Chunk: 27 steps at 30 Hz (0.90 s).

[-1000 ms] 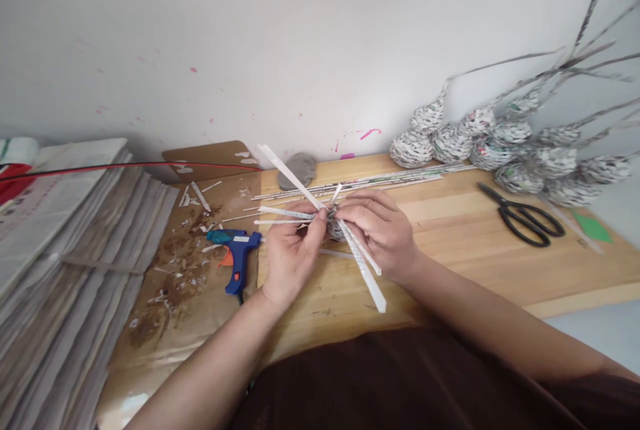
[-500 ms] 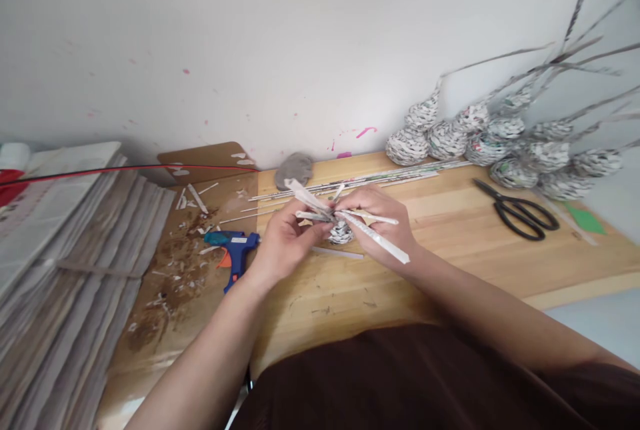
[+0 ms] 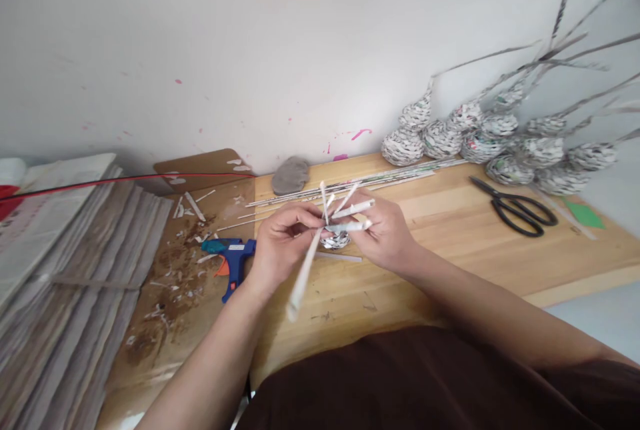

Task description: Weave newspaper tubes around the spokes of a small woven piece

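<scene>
Between my two hands is a small woven newspaper piece (image 3: 336,241), its rounded body showing below my fingers. Several rolled paper sticks (image 3: 350,209) fan out from its top. One longer paper stick (image 3: 304,277) points down toward me and looks blurred at its end. My left hand (image 3: 285,237) pinches the piece near where the sticks meet. From the other side, my right hand (image 3: 383,230) has its fingers curled round the sticks that point right. The fingertips partly hide the body.
A blue glue gun (image 3: 235,263) lies left among paper scraps, beside a newspaper stack (image 3: 75,270). Behind my hands are long paper sticks (image 3: 370,180) and a grey lump (image 3: 291,175). Black scissors (image 3: 515,207) and several woven gourd shapes (image 3: 403,147) stand right.
The woven piece has turned in my hands. The long stick that pointed right and down now points down and left, and the other sticks have shifted round.
</scene>
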Available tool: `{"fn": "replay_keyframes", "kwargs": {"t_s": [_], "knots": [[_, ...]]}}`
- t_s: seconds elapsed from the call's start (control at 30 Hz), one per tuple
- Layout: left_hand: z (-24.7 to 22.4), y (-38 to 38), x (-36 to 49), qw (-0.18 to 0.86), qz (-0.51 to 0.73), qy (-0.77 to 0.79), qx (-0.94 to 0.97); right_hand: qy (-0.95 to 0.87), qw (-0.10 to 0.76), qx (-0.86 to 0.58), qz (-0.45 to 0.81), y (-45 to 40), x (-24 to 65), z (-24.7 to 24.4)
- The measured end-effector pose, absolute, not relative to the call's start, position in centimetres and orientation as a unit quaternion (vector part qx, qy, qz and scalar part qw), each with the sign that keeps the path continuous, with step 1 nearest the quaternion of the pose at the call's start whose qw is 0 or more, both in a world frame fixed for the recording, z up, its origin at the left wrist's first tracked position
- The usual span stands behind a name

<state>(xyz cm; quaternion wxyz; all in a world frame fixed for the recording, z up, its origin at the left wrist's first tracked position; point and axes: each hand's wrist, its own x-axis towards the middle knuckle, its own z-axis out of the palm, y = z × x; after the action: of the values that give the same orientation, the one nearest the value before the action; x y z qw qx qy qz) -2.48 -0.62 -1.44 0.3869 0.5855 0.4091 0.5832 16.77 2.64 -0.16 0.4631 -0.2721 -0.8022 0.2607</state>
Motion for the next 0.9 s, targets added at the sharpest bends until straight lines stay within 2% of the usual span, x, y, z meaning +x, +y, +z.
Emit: {"fn": "replay_keyframes", "kwargs": {"t_s": [0.3,0.53,0.9], "knots": [[-2.0,-0.9,-1.6,0.406,0.628,0.397,0.533,-0.771,0.480,-0.308,0.284,2.3,16.5,-0.2],[-1.9,-1.0,-1.2,0.395,0.641,0.411,0.513,-0.702,0.503,-0.289,0.414,2.3,16.1,-0.1],[-2.5,-1.0,-1.2,0.384,0.637,0.411,0.527,-0.597,0.463,-0.306,0.580,3.2,15.9,-0.6]]}}
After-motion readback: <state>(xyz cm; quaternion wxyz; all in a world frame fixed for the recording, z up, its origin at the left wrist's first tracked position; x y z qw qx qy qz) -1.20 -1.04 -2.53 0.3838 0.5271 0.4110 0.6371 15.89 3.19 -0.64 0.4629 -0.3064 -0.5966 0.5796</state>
